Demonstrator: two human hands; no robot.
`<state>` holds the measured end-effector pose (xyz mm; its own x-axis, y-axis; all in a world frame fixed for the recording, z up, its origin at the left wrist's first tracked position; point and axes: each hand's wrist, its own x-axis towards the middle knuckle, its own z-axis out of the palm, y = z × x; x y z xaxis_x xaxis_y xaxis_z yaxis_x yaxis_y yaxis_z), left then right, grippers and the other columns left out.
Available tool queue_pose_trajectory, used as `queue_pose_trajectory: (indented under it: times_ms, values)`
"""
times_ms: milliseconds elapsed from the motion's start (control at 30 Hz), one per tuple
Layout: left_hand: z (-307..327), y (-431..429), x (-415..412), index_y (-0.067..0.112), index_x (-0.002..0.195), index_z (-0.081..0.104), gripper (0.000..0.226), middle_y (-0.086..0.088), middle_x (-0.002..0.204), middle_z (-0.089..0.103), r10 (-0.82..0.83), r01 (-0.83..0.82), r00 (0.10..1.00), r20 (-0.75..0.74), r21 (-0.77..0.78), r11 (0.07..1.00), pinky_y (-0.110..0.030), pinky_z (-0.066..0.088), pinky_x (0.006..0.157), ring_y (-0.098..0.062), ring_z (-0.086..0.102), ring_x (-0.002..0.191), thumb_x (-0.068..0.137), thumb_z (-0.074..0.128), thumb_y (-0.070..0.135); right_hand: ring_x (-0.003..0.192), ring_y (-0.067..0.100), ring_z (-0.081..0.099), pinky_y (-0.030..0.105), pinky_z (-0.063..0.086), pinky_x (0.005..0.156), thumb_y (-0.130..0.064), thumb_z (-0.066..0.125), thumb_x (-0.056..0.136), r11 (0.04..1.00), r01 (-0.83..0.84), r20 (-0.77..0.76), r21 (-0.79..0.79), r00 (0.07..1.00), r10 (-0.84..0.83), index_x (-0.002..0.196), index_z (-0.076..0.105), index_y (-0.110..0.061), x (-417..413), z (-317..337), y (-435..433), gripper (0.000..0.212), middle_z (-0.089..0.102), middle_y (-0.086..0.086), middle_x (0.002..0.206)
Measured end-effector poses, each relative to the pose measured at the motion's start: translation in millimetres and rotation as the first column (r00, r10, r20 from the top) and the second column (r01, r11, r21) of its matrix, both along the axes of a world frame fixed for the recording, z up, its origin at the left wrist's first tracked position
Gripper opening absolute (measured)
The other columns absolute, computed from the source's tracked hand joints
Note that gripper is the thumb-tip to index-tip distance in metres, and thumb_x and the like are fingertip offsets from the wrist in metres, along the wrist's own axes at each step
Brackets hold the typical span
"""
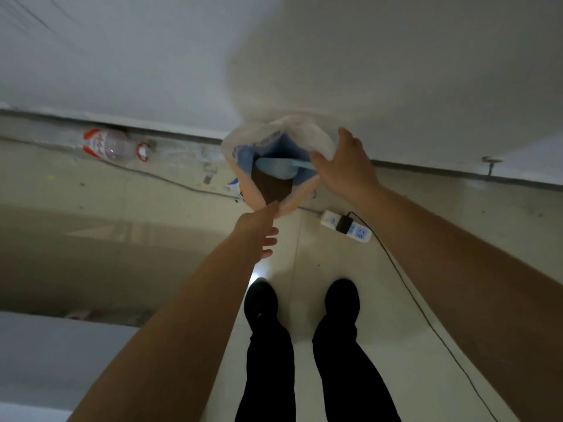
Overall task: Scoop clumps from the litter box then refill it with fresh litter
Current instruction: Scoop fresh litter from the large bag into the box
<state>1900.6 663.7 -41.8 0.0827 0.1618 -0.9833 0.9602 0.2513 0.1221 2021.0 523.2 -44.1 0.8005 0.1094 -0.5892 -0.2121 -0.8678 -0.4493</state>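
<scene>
Blue scoop (pixel 275 166) lies inside bag (pixel 304 132) between both hands.

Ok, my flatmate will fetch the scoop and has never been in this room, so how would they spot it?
Look where the floor meets the wall: an open bag stands there, both hands on its rim. The scoop is inside it, pale blue and rounded, lighter than the blue lining around it.

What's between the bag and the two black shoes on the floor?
In the head view, the left hand pinching the bag rim; below it, bare pale floor down to the shoes.
</scene>
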Motion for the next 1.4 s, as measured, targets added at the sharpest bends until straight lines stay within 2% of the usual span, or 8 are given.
queue_pose_trajectory:
  times_ms: [100, 167, 300, 567, 767, 900, 1167, 1400]
  values:
    - [-13, -12, -12, 0.007, 0.104, 0.061, 0.024, 0.0, 0.082, 0.064, 0.073, -0.073, 0.997, 0.0, 0.031, 0.997, -0.029, 0.038, 0.061, -0.014, 0.055, 0.071, 0.097, 0.046, 0.024, 0.091, 0.024, 0.061, 0.027, 0.039, 0.065, -0.051, 0.044, 0.098, 0.98, -0.151, -0.023, -0.127, 0.988, 0.15, 0.11, 0.057, -0.014, 15, -13, -1, 0.041, 0.065, 0.009, 0.11]
    - [-6, -15, -18, 0.008, 0.095, 0.06, 0.024, -0.002, 0.074, 0.057, 0.136, -0.137, 0.991, 0.016, 0.1, 0.985, -0.027, 0.034, 0.056, -0.014, 0.051, 0.063, 0.098, 0.038, 0.018, 0.078, 0.024, 0.06, 0.026, 0.034, 0.054, -0.04, 0.042, 0.101, 0.945, -0.241, -0.07, -0.222, 0.97, 0.231, 0.085, 0.058, -0.01, 4, -16, 0, 0.038, 0.065, 0.008, 0.09]
    - [12, -3, -43, 0.008, 0.09, 0.059, 0.032, -0.008, 0.076, 0.06, -0.027, -0.034, 0.985, 0.171, 0.345, 0.938, -0.029, 0.039, 0.056, -0.017, 0.057, 0.062, 0.103, 0.035, 0.026, 0.078, 0.024, 0.061, 0.031, 0.042, 0.063, -0.037, 0.033, 0.106, 0.872, -0.374, 0.04, -0.315, 0.913, 0.406, 0.102, 0.067, -0.01, -36, 5, 8, 0.043, 0.061, 0.006, 0.084]
    - [128, 23, -48, 0.005, 0.08, 0.059, 0.037, -0.01, 0.068, 0.058, -0.205, 0.005, 0.908, 0.366, 0.478, 0.878, -0.03, 0.041, 0.058, -0.019, 0.054, 0.061, 0.102, 0.041, 0.028, 0.057, 0.007, 0.042, 0.024, 0.029, 0.055, -0.033, 0.032, 0.106, 0.997, -0.053, 0.11, -0.052, 0.992, 0.059, 0.077, 0.053, -0.017, -89, 112, -14, 0.039, 0.044, -0.008, 0.064]
    - [264, -9, -48, 0.007, 0.081, 0.06, 0.039, -0.013, 0.078, 0.063, -0.539, 0.33, 0.753, 0.378, 0.493, 0.805, -0.043, 0.049, 0.076, -0.03, 0.06, 0.078, 0.102, 0.039, 0.033, 0.082, 0.028, 0.064, 0.035, 0.047, 0.075, -0.034, 0.033, 0.106, 0.979, 0.196, 0.07, -0.05, 0.979, -0.193, 0.084, 0.065, -0.011, -148, 238, -68, 0.045, 0.071, 0.01, 0.086]
    - [352, -46, -53, 0.014, 0.074, 0.059, 0.037, -0.008, 0.078, 0.064, -0.623, 0.403, 0.658, 0.423, 0.501, 0.766, -0.04, 0.049, 0.077, -0.029, 0.06, 0.079, 0.099, 0.04, 0.034, 0.075, 0.024, 0.062, 0.032, 0.044, 0.067, -0.037, 0.03, 0.106, 0.948, 0.317, 0.131, -0.039, 0.942, -0.31, 0.078, 0.057, -0.014, -193, 329, -106, 0.045, 0.069, 0.008, 0.081]
    - [495, -158, -87, 0.009, 0.063, 0.054, 0.042, -0.003, 0.059, 0.052, -0.679, 0.506, 0.36, 0.639, 0.478, 0.718, -0.021, 0.033, 0.049, -0.012, 0.045, 0.055, 0.101, 0.043, 0.023, 0.075, 0.023, 0.062, 0.032, 0.044, 0.066, -0.038, 0.031, 0.106, 0.773, 0.632, 0.343, -0.055, 0.739, -0.58, 0.083, 0.066, -0.01, -314, 460, -196, 0.05, 0.069, 0.005, 0.081]
    - [586, -292, -190, 0.008, 0.074, 0.059, 0.036, -0.008, 0.071, 0.059, -0.674, 0.661, -0.006, 0.739, 0.509, 0.551, -0.03, 0.039, 0.063, -0.018, 0.052, 0.066, 0.1, 0.042, 0.026, 0.081, 0.029, 0.065, 0.038, 0.053, 0.075, -0.04, 0.032, 0.104, 0.446, 0.891, 0.472, 0.091, 0.355, -0.807, 0.078, 0.067, -0.011, -462, 539, -286, 0.052, 0.073, 0.007, 0.081]
